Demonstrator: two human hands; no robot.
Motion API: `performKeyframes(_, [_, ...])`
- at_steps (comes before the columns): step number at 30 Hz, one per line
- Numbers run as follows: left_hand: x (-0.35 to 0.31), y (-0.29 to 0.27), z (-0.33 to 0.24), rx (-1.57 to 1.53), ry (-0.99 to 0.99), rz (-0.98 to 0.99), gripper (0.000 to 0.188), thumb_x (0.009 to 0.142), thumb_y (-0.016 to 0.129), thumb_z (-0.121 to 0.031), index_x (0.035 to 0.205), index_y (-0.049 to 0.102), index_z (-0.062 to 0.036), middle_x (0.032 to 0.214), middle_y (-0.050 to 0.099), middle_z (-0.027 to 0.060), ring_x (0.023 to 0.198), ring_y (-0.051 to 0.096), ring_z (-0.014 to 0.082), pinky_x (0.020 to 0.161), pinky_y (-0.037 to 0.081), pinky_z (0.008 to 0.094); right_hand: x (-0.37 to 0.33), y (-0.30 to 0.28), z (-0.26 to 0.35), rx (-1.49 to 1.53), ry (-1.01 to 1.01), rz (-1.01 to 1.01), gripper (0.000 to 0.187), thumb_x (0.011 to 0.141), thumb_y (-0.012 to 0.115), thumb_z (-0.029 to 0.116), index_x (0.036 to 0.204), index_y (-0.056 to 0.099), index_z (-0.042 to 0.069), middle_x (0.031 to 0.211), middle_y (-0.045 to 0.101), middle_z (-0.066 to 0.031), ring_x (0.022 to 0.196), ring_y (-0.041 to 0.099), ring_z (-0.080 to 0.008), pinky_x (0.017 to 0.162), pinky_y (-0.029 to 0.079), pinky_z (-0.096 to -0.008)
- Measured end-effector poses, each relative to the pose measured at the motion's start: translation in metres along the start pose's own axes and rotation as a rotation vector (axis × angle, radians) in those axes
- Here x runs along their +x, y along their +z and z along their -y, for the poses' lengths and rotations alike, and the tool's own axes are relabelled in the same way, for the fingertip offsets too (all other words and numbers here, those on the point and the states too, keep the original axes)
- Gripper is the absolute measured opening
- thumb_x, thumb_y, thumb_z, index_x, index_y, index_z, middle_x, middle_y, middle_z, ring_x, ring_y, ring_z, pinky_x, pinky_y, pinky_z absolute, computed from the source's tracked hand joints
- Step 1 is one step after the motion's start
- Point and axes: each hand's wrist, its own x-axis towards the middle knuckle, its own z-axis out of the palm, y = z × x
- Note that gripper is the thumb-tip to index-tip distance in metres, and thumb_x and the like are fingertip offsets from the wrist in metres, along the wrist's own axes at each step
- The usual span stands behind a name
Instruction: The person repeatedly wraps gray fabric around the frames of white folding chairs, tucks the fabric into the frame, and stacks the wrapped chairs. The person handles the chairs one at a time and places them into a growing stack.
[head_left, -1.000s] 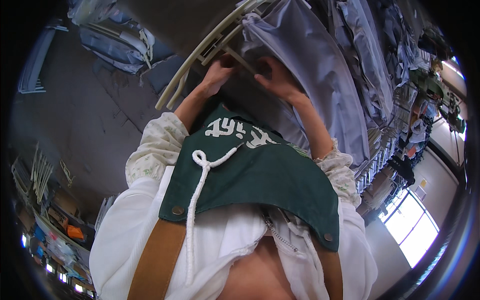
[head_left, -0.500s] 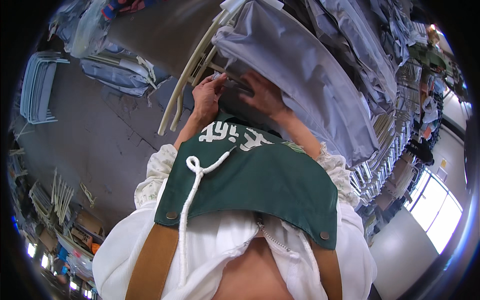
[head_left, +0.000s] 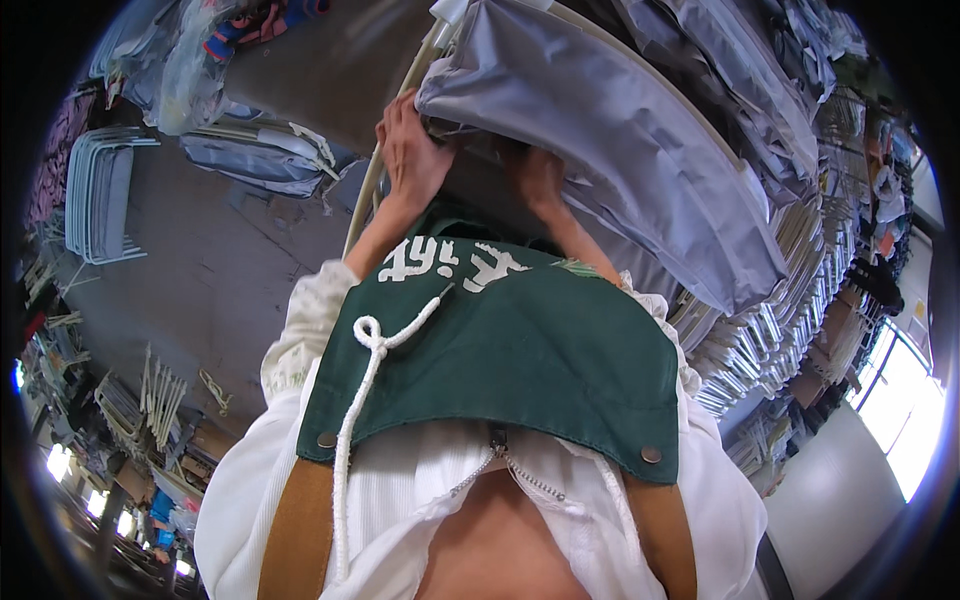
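Observation:
A grey fabric cover (head_left: pixel 600 130) lies over a cream metal tube frame (head_left: pixel 362 205) in front of me. My left hand (head_left: pixel 412 160) is at the cover's left corner, beside the frame's tube. Its fingers are curled closed, and what they hold is hidden by the hand. My right hand (head_left: pixel 540 178) reaches under the near edge of the cover. Its fingers disappear into the shadow there, so their grip does not show. The lower part of the frame is hidden behind my green apron (head_left: pixel 500 340).
On the floor to the left lie a folded grey fabric piece with a frame (head_left: pixel 255 160) and a stack of pale tube frames (head_left: pixel 100 195). Many metal frames (head_left: pixel 750 340) are lined up on the right, with more grey fabric (head_left: pixel 720 80) above them.
My left hand has moved up and forward to the cover's corner, and its fingers have curled. My right hand has gone further under the fabric. The view has shifted slightly.

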Motion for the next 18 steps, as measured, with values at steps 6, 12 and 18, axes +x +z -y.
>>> performKeyframes(6, [0.01, 0.003, 0.007, 0.099, 0.089, 0.087, 0.065, 0.059, 0.079, -0.013, 0.12, 0.06, -0.0055, 0.122, 0.055, 0.01, 0.116, 0.046, 0.0315, 0.096, 0.033, 0.0419, 0.003, -0.002, -0.003, -0.022, 0.255, 0.065, 0.048, 0.075, 0.077, 0.03, 0.113, 0.063, 0.006, 0.108, 0.066, -0.0201, 0.101, 0.06, -0.0443, 0.089, 0.045, -0.0515])
performKeyframes(12, [0.016, 0.009, 0.017, 0.186, 0.17, 0.149, 0.062, 0.06, 0.077, -0.011, 0.12, 0.061, -0.0084, 0.118, 0.052, 0.0124, 0.113, 0.042, 0.0344, 0.096, 0.029, 0.0436, -0.011, -0.004, 0.012, -0.12, 0.108, -0.066, 0.051, 0.083, 0.069, 0.038, 0.12, 0.06, 0.004, 0.114, 0.063, -0.0242, 0.108, 0.057, -0.0445, 0.092, 0.044, -0.0503])
performKeyframes(18, [0.025, 0.048, 0.025, 0.042, 0.105, -0.019, 0.06, 0.062, 0.075, -0.012, 0.12, 0.06, -0.0103, 0.112, 0.052, 0.0104, 0.11, 0.039, 0.0302, 0.094, 0.025, 0.0437, 0.002, 0.014, 0.011, -0.181, 0.343, -0.08, 0.047, 0.085, 0.065, 0.031, 0.12, 0.06, 0.001, 0.12, 0.059, -0.0237, 0.111, 0.053, -0.0441, 0.093, 0.038, -0.0557])
